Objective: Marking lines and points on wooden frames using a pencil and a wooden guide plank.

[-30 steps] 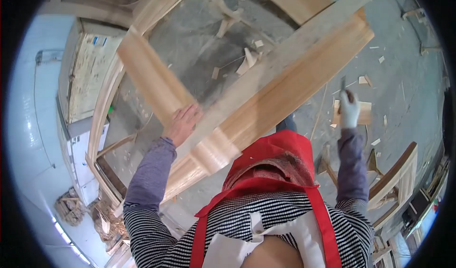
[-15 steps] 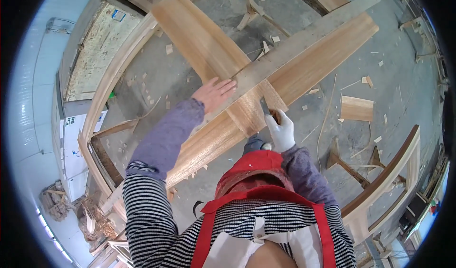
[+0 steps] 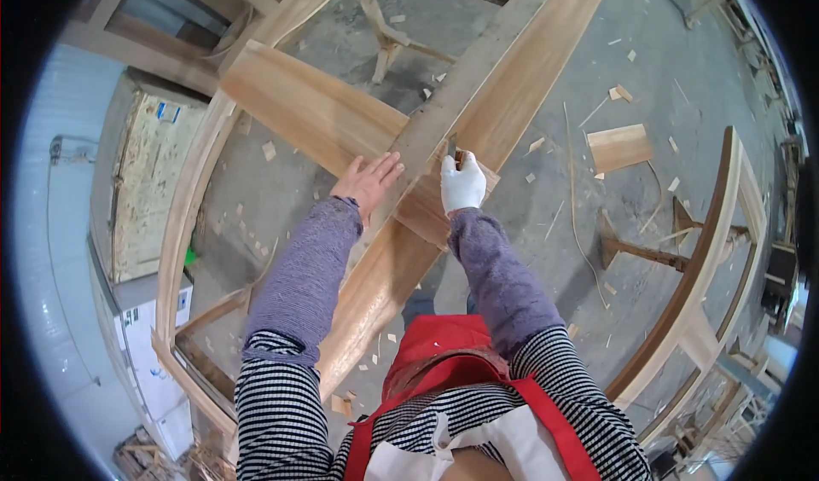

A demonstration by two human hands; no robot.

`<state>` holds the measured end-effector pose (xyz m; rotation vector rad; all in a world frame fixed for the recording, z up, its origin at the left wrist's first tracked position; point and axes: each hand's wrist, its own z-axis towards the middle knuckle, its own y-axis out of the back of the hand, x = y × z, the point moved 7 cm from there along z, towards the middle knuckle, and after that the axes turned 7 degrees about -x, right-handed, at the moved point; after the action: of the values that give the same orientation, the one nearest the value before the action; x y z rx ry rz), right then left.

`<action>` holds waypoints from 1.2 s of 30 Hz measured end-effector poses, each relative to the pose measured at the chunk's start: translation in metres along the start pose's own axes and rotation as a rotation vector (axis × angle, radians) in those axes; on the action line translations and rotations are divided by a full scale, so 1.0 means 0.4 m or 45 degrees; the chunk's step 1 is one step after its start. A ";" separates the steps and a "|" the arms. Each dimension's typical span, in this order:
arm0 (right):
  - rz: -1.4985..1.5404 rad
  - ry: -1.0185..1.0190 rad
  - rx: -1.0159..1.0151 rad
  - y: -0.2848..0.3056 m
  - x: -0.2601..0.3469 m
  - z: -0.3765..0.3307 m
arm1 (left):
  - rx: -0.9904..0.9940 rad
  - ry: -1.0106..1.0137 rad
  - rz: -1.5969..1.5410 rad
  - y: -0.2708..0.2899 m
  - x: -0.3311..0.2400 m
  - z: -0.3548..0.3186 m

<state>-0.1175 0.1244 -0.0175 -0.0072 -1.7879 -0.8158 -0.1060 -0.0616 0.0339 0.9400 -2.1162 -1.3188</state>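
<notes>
My left hand [image 3: 371,181], bare, lies flat with fingers stretched on a long grey-brown straight board [image 3: 444,106]. In a white glove, my right hand [image 3: 463,181] is closed around a small knife [image 3: 452,146], its blade close to that board's right edge. A thin wood sheet [image 3: 316,106] reaches out from the straight board's left side. On the right side a smaller thin wood piece [image 3: 422,211] lies below the gloved hand, partly hidden by it. Under these runs a long wooden plank [image 3: 529,63] with a rippled surface at its near end.
A curved wooden frame [image 3: 183,225] surrounds the work on the left. Another curved frame [image 3: 687,302] stands at right beside a low wooden trestle [image 3: 644,246]. A loose rectangular wood sheet [image 3: 620,147], strips and several scraps lie on the grey floor. A large worn panel [image 3: 158,191] stands far left.
My right hand has moved up and left with the knife, from the thin piece's near side to the straight board's edge. The view has turned; my left hand stays pressed flat.
</notes>
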 end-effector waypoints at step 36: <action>-0.657 0.315 -0.266 -0.133 0.078 -0.081 | -0.301 -0.074 -0.041 -0.071 0.050 0.000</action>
<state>-0.1229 0.0549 -0.0142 0.4158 -1.4774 -1.3074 -0.1105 -0.0851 0.0088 0.8485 -1.9400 -1.5882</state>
